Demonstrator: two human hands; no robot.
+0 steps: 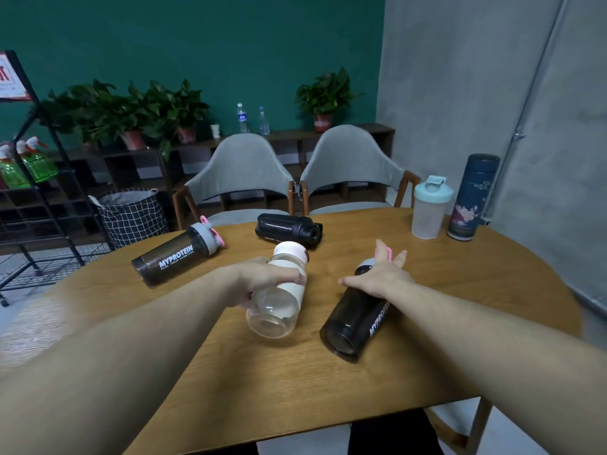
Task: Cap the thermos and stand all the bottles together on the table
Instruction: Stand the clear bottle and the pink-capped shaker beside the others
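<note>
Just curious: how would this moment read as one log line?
left hand: gripping clear bottle | right hand: on dark bottle | both bottles lying down

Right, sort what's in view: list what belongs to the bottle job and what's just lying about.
Job:
dark blue flowered thermos
frosted shaker with mint lid
clear bottle with white cap
two smoky MYPROTEIN shakers
black bottle lying down

Lying about:
two grey chairs
checked basket
potted plants
two water bottles on the shelf
</note>
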